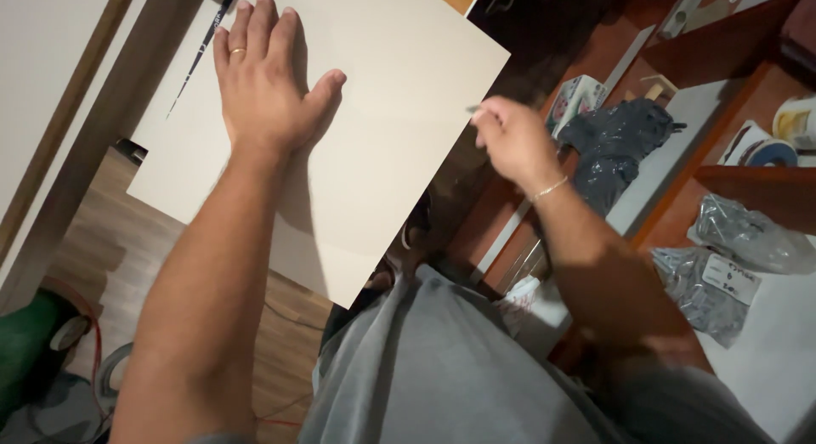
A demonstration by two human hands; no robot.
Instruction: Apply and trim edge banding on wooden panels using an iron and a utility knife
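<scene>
A: Head view, item one, containers. What is listed on the right side?

B: Two clear plastic bags [722,265] of small metal fasteners, lying side by side at the near right on a white surface [778,350]; the nearer one bears a white label. Further off, a dark crumpled plastic bag [616,142] sits on the reddish-brown wooden shelving [731,185]; its contents cannot be told. Beside it, to the left, a small patterned box [578,96]. At the far right edge, a roll of tape [769,151] and a pale tub [799,121], contents not visible.

A: Item two, the large panel?

B: A flat white board [382,155], centre and left, tilted across the view, its near corner just over the person's grey shirt [442,376]. Wooden floor [110,231] lies below it at the left.

A: Item three, the left hand?

B: The left hand [263,79] lies flat, palm down, on the far part of the board, fingers straight and close together, thumb spread out to the right. A ring shows on one finger. It grips nothing.

A: Item four, the right hand?

B: The right hand [510,138] is raised just past the board's right edge, apart from it, fingers drawn narrow into a pinch on a small thin object [473,110], too blurred to name. A thin bracelet circles the wrist.
</scene>
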